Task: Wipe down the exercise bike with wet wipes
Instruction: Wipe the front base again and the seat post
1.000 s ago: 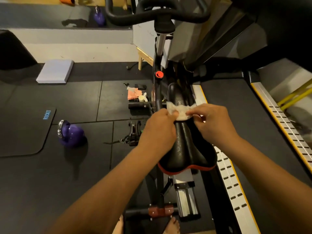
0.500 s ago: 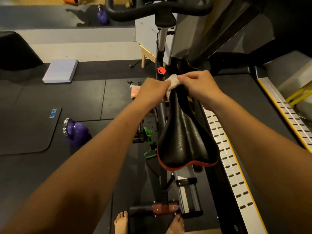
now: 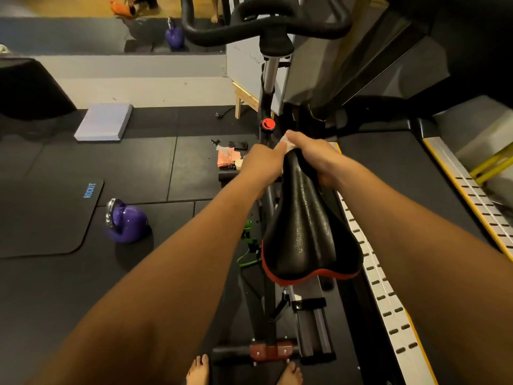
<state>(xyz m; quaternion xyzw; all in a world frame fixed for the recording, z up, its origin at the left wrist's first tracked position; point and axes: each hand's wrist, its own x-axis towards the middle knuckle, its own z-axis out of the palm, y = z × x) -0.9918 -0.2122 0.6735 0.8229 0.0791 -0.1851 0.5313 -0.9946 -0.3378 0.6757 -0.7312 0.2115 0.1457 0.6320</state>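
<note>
The right hand (image 3: 313, 157) is curling over the narrow nose of the glossy black bike saddle with a red rear rim (image 3: 305, 226), its fingers pressed together and pinching a crumpled white wet wipe (image 3: 288, 144) against the tip. The left hand (image 3: 262, 165) is meeting it from the other side of the nose, fingers closed, its thumb touching the same wipe. Both bare forearms are reaching out along either side of the saddle.

Just beyond the saddle's nose, a round red knob (image 3: 268, 124) is sitting on the exercise bike's black frame, and above that a silver post is rising to the black curved handlebars (image 3: 266, 26). Left of the saddle's nose, a small pink packet (image 3: 227, 158) is lying on the dark rubber floor (image 3: 138, 168). Farther left of the saddle, a shiny purple kettlebell (image 3: 126, 222) is resting near the corner of a black mat printed with blue lettering (image 3: 41, 215). To the saddle's right, a treadmill's perforated white side rail (image 3: 388, 301) is running alongside. Below the saddle's wide end, two bare feet are standing beside the bike's rear base.
</note>
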